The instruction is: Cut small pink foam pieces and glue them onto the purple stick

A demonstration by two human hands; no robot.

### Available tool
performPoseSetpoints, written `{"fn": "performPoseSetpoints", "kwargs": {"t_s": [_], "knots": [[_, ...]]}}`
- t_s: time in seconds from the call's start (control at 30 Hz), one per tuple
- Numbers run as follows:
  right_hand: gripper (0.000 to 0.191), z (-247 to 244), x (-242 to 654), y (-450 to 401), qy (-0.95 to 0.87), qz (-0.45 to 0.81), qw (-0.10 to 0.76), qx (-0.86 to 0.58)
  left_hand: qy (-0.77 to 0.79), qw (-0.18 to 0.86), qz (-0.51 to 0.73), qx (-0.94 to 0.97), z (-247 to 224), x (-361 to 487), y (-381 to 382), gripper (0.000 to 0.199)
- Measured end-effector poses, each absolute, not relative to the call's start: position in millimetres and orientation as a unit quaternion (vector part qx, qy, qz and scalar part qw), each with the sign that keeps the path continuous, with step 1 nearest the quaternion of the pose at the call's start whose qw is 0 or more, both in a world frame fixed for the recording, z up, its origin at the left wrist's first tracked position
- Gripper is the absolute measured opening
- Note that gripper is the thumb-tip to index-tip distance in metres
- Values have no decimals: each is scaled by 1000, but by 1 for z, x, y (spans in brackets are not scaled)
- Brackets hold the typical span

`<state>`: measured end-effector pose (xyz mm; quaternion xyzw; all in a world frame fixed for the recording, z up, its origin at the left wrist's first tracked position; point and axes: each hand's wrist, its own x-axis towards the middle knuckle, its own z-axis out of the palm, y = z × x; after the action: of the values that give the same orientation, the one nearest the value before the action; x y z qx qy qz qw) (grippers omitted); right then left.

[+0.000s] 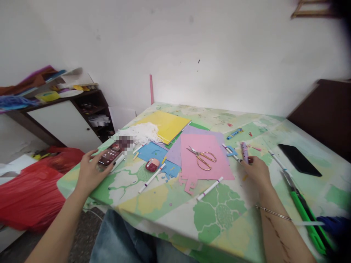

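At the table's left edge my left hand (91, 170) is wrapped round a phone (111, 155) with a lit screen. On the right, the fingers of my right hand (255, 170) close on the lower end of a purple patterned tube (244, 151). A white marker with a blue paper piece (231, 150) lies just left of those fingers. Between the hands, gold-handled scissors (203, 157) rest with parted blades on pink paper (192, 142). A small red case (152, 165) and a white marker (152, 178) lie nearer my left hand.
White yarn (142, 132) and a yellow sheet (167, 124) are at the back left. A black phone (299, 159) and large green-handled scissors (307, 215) lie at the right. Another marker (210, 189) is near the front. A red bag (41, 186) stands left of the table.
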<state>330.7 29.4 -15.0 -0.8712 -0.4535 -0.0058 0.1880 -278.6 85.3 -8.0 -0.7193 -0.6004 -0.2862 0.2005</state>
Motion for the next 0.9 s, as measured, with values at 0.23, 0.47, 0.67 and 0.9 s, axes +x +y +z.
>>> {"fn": "performPoseSetpoints", "kwargs": {"t_s": [0.23, 0.47, 0.67, 0.9], "knots": [[41, -15, 329, 28, -454, -15, 170, -875, -617, 180, -334, -689, -11, -274, 79, 57], [41, -10, 321, 30, -416, -15, 147, -897, -513, 187, -393, -740, 11, -204, 56, 46], [46, -8, 315, 32, -387, -17, 134, -912, -236, 72, -378, -892, 36, -84, 36, 18], [42, -8, 310, 36, -362, -10, 126, -923, -83, 66, -295, -950, 16, -4, 56, 18]]}}
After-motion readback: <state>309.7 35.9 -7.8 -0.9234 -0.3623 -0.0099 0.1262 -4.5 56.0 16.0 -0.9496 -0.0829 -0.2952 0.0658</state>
